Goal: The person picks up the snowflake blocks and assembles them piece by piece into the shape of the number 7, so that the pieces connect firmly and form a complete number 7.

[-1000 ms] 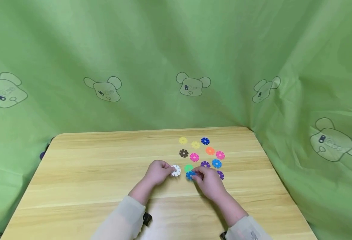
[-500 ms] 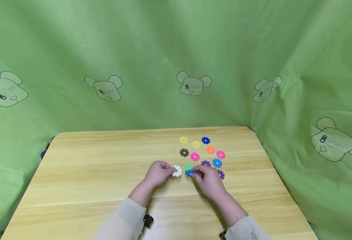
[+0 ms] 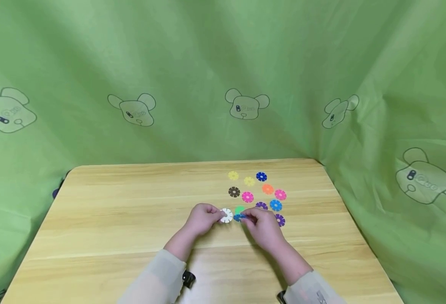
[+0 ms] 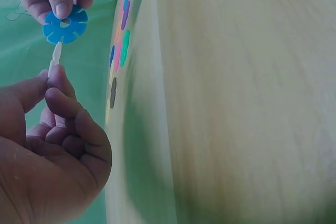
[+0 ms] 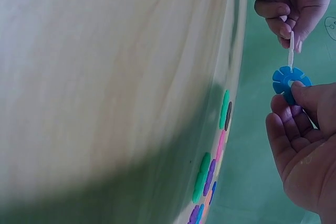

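My left hand [image 3: 203, 218] pinches a white notched plastic disc [image 3: 226, 215] between thumb and forefinger. Opposite it, my right hand [image 3: 262, 226] pinches a blue notched disc [image 5: 284, 81] by its edge. Both discs are held above the table. In the left wrist view the white disc [image 4: 56, 53] appears edge-on, its rim right at a notch of the blue disc [image 4: 65, 27]. The two stand at about right angles to each other. Behind the right fingers, a green disc [image 3: 240, 209] on the table is partly hidden.
Several more notched discs lie flat on the wooden table [image 3: 131, 236], beyond and right of the hands. Among them are a brown disc [image 3: 234, 192], a pink disc [image 3: 247, 197], an orange disc [image 3: 267, 189] and a purple disc [image 3: 279, 220]. A green curtain [image 3: 192, 139] hangs behind.
The white disc has moved slightly right, toward the blue one. The blue disc has been tilted from facing the head camera to nearly edge-on, and the gap between them has narrowed.
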Demonstrator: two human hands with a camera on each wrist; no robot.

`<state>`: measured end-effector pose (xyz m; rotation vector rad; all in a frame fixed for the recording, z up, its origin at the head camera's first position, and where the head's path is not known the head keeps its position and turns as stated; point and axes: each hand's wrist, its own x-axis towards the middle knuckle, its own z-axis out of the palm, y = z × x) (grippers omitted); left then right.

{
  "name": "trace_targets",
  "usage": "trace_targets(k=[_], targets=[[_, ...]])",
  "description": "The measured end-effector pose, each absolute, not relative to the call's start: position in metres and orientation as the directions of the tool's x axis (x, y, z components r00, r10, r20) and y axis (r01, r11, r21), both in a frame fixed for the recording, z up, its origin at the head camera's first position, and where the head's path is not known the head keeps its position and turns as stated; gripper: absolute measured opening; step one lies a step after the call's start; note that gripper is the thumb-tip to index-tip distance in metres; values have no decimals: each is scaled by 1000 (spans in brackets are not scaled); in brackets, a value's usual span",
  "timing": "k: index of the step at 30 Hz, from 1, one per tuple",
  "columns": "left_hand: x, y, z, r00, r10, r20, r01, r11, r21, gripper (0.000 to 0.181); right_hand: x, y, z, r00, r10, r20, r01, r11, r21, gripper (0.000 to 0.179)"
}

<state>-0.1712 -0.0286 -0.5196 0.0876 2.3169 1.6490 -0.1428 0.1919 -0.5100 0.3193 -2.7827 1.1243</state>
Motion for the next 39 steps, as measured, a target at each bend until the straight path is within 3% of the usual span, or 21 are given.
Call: trace_targets(k=[11,27,39], targets=[[-171,-24,-523,-951,244,-192,-108,319,942,22,-140,190,-509,-967,-151,207,-252,703,-665,15],[-167,-22,-522,-960,198,-198,-146,248,958,20,-139,189,-507,-935,-189,301,-346,670,-656,11],[-156,-20,-516,-964,166,-206,-175,181,968,18,-135,188,-502,-935,-194,298,-350,648,-676,13]])
